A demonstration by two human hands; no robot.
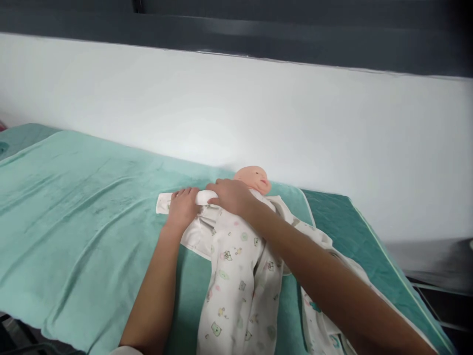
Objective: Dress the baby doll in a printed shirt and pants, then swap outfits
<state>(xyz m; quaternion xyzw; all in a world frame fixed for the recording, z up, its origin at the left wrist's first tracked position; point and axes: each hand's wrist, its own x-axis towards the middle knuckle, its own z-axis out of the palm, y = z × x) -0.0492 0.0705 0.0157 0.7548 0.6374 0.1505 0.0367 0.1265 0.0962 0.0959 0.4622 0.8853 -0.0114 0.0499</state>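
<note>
The doll (253,177) is laid on its back on a light green blanket (96,197), its head close to the far edge and near the far right corner. The head is turned toward the right edge. The body is covered by a white garment (242,261) printed with small animals, whose legs are stretched toward the near edge and cut off by the bottom of the view.

A white sleeve (206,197) is drawn out sideways from the shoulder toward the left edge. It is clamped by the left hand (184,208), with its open end left protruding past the fingers. By the right hand (232,196) the same sleeve is gripped nearer the shoulder, just below the doll's head; whether an arm lies inside cannot be told. Below the sleeve, a pale flap (197,237) is spread on the blanket.

To the right of the doll, another printed cloth (314,315) is partly hidden by the right forearm. Beyond the blanket's right edge, a darker quilted cover (334,217) is exposed. The far side is bordered by a white wall (236,108).
</note>
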